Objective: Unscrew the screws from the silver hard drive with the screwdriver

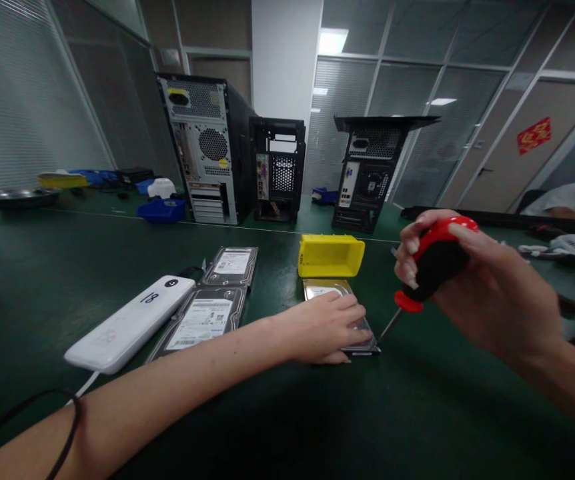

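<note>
A hard drive [320,288] lies flat on the green table in front of me. My left hand [330,327] rests over it, fingers across its top and thumb by its near edge, hiding much of the drive. Wrapped round the handle of a red and black screwdriver [437,267] is my right hand [502,300]. The screwdriver slants down to the left, its tip at the drive's near right corner. Whether the tip sits in a screw is too small to tell. Just behind the drive stands a yellow bin [331,257], its opening facing me.
Left of my hands lie two more hard drives [202,323] beside a white power bank [130,323] with a cable. Several computer cases [212,147] line the back. A blue bin [161,211] and a metal bowl [20,198] are far left. A person's sleeve [567,200] shows far right.
</note>
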`<action>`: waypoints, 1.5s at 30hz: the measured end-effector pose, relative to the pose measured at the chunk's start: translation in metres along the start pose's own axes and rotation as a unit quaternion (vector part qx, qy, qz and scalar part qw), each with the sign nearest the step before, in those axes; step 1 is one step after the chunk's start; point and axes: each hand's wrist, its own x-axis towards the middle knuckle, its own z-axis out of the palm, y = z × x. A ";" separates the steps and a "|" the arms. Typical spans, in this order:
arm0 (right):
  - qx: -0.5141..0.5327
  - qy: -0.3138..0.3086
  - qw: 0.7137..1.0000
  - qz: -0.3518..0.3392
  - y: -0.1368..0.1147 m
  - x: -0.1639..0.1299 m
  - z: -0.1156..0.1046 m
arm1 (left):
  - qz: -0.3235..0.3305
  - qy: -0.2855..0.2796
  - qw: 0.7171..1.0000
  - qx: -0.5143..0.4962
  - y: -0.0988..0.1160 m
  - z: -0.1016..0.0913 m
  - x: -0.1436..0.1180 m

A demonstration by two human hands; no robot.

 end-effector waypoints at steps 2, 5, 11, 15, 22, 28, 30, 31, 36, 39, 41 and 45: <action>0.001 0.018 1.000 0.000 0.001 0.003 -0.005 | 0.000 -0.002 1.000 -0.001 0.000 0.000 0.000; 0.004 0.033 0.999 -0.003 0.006 0.008 -0.009 | -0.001 -0.005 1.000 -0.004 -0.001 0.000 -0.001; -0.032 0.009 0.998 -0.053 0.012 0.011 -0.010 | -0.004 -0.005 1.000 -0.009 -0.001 0.000 -0.001; -0.058 0.022 0.995 -0.073 0.011 0.008 -0.007 | -0.002 -0.003 1.000 -0.011 -0.001 0.000 0.000; -0.076 0.035 0.996 -0.037 0.012 0.009 -0.008 | -0.003 0.000 1.000 -0.008 -0.001 0.000 -0.001; 0.022 0.054 0.998 0.014 0.010 0.009 -0.011 | -0.005 -0.005 1.000 -0.004 -0.001 0.000 0.000; 0.043 0.052 0.998 0.016 0.012 0.009 -0.010 | -0.006 -0.006 1.000 -0.003 -0.001 0.000 0.000; 0.047 0.050 0.998 0.012 0.014 0.009 -0.010 | -0.006 -0.006 1.000 -0.002 -0.001 0.000 0.000; 0.013 0.026 1.000 -0.005 0.018 0.010 -0.008 | -0.004 -0.010 1.000 -0.004 -0.001 -0.001 -0.001; 0.045 0.037 0.998 -0.001 0.018 0.007 -0.009 | -0.004 -0.010 1.000 -0.005 -0.001 0.000 -0.001; 0.071 0.047 0.996 0.002 0.017 0.005 -0.010 | -0.005 -0.008 1.000 -0.005 -0.001 0.001 0.000; 0.086 0.035 0.996 0.003 0.018 0.005 -0.011 | -0.005 -0.010 1.000 -0.005 0.000 0.000 0.000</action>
